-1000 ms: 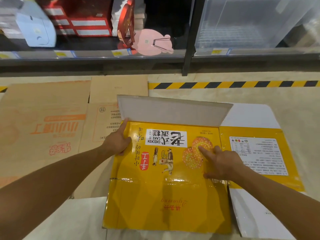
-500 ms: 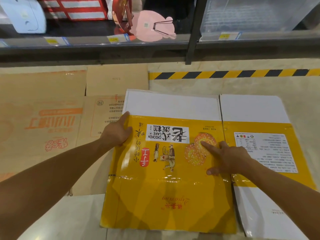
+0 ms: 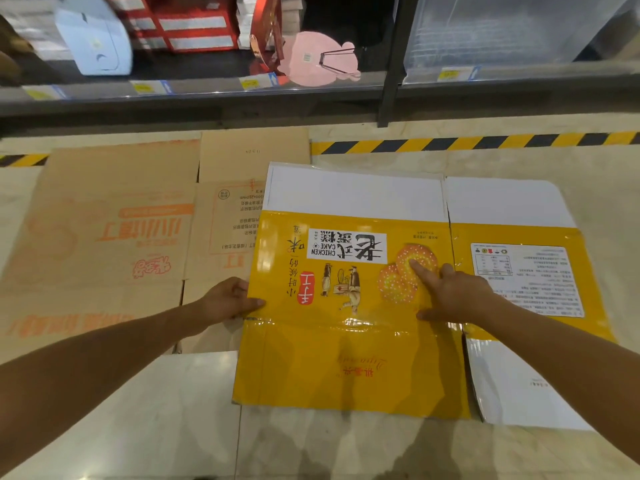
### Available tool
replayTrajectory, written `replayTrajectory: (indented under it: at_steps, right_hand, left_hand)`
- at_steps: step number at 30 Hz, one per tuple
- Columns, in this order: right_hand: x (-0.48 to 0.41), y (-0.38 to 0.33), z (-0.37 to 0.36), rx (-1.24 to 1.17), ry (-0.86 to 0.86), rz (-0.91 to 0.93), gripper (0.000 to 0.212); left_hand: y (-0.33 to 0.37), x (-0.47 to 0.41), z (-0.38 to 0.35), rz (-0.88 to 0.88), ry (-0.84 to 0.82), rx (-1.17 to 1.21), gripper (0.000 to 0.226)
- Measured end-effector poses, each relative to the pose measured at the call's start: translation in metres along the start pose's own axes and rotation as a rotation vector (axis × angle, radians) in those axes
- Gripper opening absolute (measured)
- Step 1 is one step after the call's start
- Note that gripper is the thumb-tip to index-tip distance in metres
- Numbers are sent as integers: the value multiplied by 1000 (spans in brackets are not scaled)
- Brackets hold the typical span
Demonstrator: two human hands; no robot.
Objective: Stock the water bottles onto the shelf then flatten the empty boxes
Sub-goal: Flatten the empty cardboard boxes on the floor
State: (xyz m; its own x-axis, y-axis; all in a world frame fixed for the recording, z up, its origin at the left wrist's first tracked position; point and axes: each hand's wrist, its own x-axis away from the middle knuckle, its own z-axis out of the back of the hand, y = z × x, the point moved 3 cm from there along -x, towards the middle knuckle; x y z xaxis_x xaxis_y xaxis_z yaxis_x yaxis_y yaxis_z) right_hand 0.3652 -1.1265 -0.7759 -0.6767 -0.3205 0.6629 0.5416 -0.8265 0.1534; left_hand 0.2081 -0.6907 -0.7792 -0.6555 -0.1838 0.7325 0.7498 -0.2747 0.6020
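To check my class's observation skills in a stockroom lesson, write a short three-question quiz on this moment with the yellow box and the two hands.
1. True or false: the flattened yellow cardboard box lies flat on the floor.
2. The right hand presses on: A the box's printed cake picture; B a brown flattened carton; C the striped floor tape.
3. Fill in: the left hand grips the box's ___ edge.
Key: 1 true; 2 A; 3 left.

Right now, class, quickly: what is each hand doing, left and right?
The left hand grips the left edge of the yellow box, thumb on top.
The right hand is open, pressing flat on that box.
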Motion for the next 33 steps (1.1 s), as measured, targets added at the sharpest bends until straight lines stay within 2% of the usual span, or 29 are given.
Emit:
replayTrajectory:
  at_steps: [4,8,10,13,15,20,22,24,25,27,30,33]
  right_hand:
    - [15,-3,1,1,-3,-6,108]
    - [31,-4,1,-19,-75,4,109]
    - [39,-5,-2,-35,-105,14,112]
    - [52,-2,-8,-62,-136,29,113]
    - [61,3,-6,-78,-135,32,109]
    - [67,18,8,-192,-93,-5,103]
    - [67,21,14,-257,-96,-26,102]
    - [67,22,18,-302,-99,-40,102]
    - [68,23,20,-316,-100,-42,102]
    - [70,25,26,-329,-101,-39,108]
    - [72,32,30,-361,-82,-29,143]
    - [70,39,30,-384,-64,-31,150]
  left_hand:
    - [3,13,-1,-142,21,-20,74]
    - [3,11,-8,-81,132,-22,49]
    - [5,8,-7,-32,121,-38,36]
    - [14,9,-2,5,114,-93,28]
    - [24,11,5,-57,142,-49,28]
    - [69,37,20,-393,152,92,33]
    - [84,46,20,-505,127,57,35]
    - [92,55,18,-561,76,34,37]
    - [93,59,18,-558,53,40,45]
    - [96,63,19,-532,30,35,58]
    - [104,66,23,-568,33,-96,50]
    - [116,67,25,-586,35,-80,54]
